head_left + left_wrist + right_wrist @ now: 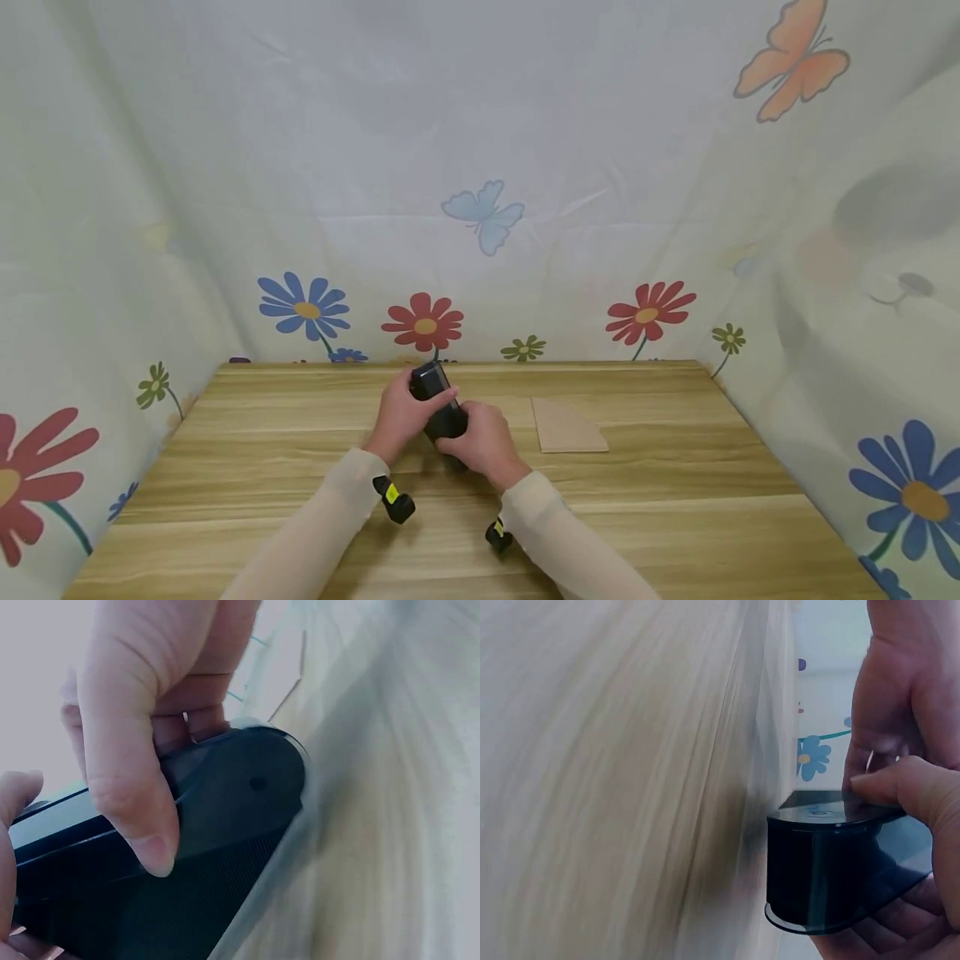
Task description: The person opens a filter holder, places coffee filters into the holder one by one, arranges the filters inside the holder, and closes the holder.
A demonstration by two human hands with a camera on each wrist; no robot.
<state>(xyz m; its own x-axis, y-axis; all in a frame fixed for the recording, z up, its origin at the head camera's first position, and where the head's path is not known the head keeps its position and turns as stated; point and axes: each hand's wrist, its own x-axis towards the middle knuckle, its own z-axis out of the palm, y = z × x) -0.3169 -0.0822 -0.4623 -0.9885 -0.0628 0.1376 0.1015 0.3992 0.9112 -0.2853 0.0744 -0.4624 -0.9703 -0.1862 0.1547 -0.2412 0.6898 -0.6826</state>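
Both hands hold a long black plastic object (446,422) over the middle of the table. My left hand (401,414) grips its far end, thumb laid across the near face. Around the near end, my right hand (483,437) curls its thumb and fingers. In the left wrist view the black object (217,892) shows a rounded end with a small dark dot and a finely ribbed face. The right wrist view gives its other end (817,870), smooth and glossy with a thin clear rim. Its exact kind cannot be told.
A tan, fan-shaped flat piece (567,427) lies on the wooden table (660,517), to the right of the hands. A white curtain (360,167) printed with flowers and butterflies surrounds the table at the back and sides.
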